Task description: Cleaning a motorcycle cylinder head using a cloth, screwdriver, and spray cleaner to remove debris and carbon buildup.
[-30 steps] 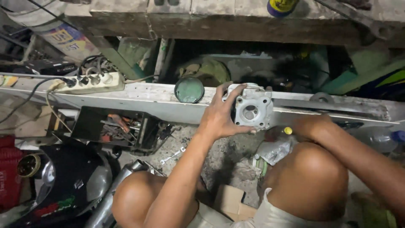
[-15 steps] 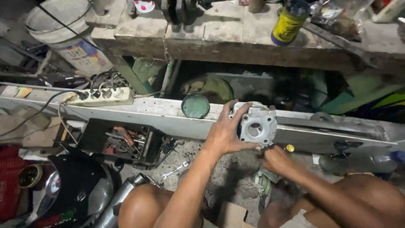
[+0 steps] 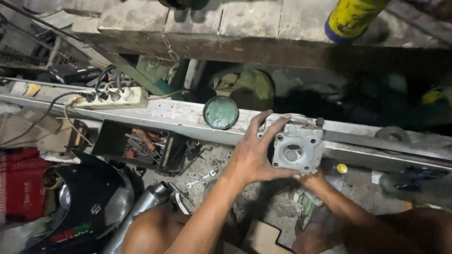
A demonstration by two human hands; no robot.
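One long pale metal beam (image 3: 179, 120) runs across the floor from left to right, below the front edge of one worn wooden desk (image 3: 245, 23). One black helmet (image 3: 87, 200) lies at the lower left, and one black tray of tools (image 3: 136, 143) sits just under the beam. One white power strip (image 3: 113, 97) rests on the beam's left part. One grey engine cylinder head (image 3: 296, 146) stands on the beam near its middle. The left hand (image 3: 252, 155) is spread wide, fingers wrapped over the head's left side. The right hand (image 3: 313, 178) is mostly hidden beneath the head, touching its lower edge; its grip cannot be told. One round green disc (image 3: 221, 113) sits on the beam just left of the head. One small wrench (image 3: 201, 179) lies on the floor.
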